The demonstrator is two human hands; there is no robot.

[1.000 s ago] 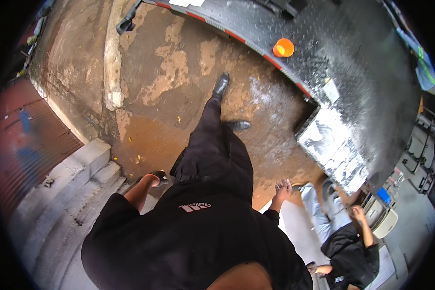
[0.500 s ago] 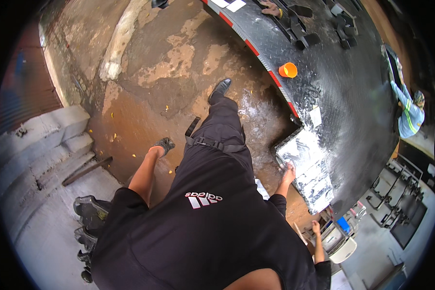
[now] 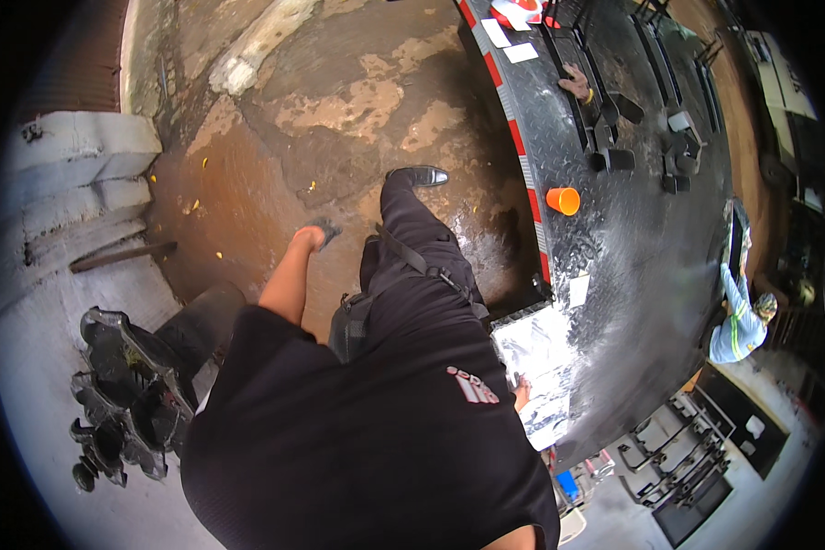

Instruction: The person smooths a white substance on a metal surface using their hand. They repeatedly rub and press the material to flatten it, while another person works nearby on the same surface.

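Black patterned metal makes up a wide platform (image 3: 632, 302) on the right, its near edge marked by a red-and-white strip (image 3: 513, 128). Pale smears cloud the surface near the silvery sheet (image 3: 541, 344), which lies at the platform's near corner, beside the person's right side. Just beyond the sheet is a small white card (image 3: 578, 291); farther up stands an orange cup (image 3: 564, 201), then a brown glove (image 3: 577, 82) among black metal parts (image 3: 614, 158), with two white cards near the strip. At the platform's far side, another person (image 3: 740, 332) in a light blue top has an arm stretched forward. Brown, wet-looking floor (image 3: 257, 183) with bare patches spreads ahead, and grey steps (image 3: 92, 206) rise on the left, above a pile of dark, hollow pieces (image 3: 133, 403).

The left arm reaches forward and down from its short sleeve, and the left hand (image 3: 323, 231), darkly covered, hangs over the floor, well apart from the platform. It is too blurred to tell how far its fingers are curled or whether it holds anything. The right hand (image 3: 522, 392) shows only partly past the black shirt (image 3: 367, 440), at the sheet's near edge; whether it grips the sheet or merely rests there, I cannot tell.
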